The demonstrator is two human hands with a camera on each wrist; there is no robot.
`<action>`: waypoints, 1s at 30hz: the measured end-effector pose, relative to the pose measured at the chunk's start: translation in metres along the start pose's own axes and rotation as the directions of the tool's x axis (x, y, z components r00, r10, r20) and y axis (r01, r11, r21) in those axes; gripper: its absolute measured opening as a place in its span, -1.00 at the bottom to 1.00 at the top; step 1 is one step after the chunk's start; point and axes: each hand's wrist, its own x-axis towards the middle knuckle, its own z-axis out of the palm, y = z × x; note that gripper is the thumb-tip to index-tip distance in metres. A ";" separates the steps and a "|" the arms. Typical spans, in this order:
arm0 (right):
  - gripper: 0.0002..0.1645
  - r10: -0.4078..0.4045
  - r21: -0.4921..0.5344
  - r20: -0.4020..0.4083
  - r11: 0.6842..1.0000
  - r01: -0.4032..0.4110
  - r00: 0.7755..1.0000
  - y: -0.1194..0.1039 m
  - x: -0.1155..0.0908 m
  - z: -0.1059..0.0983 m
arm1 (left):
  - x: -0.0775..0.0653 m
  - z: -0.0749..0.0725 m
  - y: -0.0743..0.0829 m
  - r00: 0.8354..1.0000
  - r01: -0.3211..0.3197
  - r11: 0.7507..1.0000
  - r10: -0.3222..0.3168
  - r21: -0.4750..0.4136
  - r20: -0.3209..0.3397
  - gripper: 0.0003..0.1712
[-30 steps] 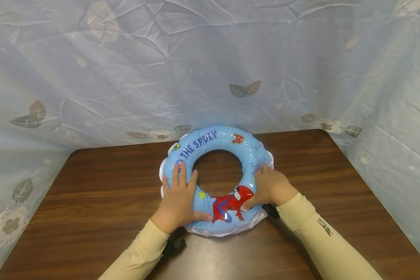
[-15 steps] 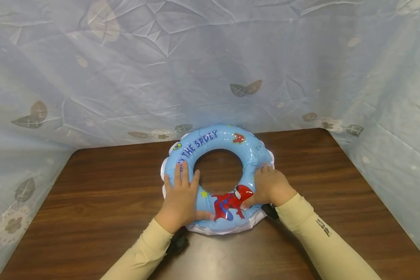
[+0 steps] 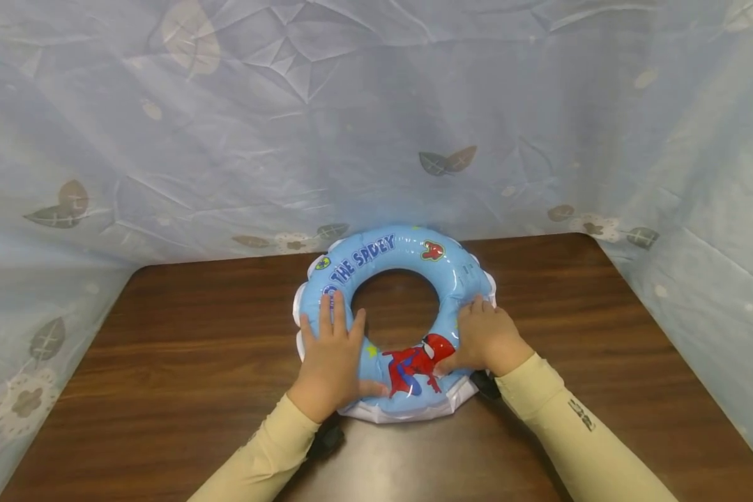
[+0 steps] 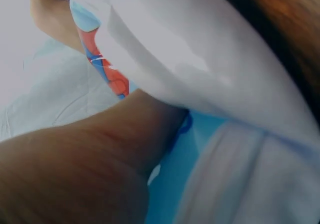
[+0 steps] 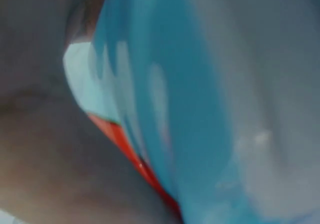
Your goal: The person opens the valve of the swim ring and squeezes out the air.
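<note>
A light-blue inflatable swim ring (image 3: 454,279) with a white scalloped edge lies on the table. Red-and-blue figure print (image 3: 411,366) covers its near side, and lettering runs along the upper left. My left hand (image 3: 329,366) rests on the ring's left part, fingers straight and spread, thumb toward the figure. On the ring's right part lies my right hand (image 3: 486,338), its thumb beside the printed head. The left wrist view shows the ring's white edge (image 4: 165,44) close up; in the right wrist view the blue vinyl (image 5: 190,99) fills the middle, with most fingers hidden.
The brown wood-grain table (image 3: 194,348) has rounded far corners. A pale blue patterned cloth (image 3: 351,125) hangs behind it and along both sides. Dark straps (image 3: 328,439) show under the wrists.
The whole head view has shifted slightly to the right. My left hand has edged a little rightward on the ring; the right hand stays nearly in place.
</note>
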 end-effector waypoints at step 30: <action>0.52 -0.049 0.063 -0.021 0.997 0.051 0.999 0.010 -0.006 0.007 | -0.002 0.006 0.001 0.999 -0.003 1.000 0.002 0.023 0.036 0.52</action>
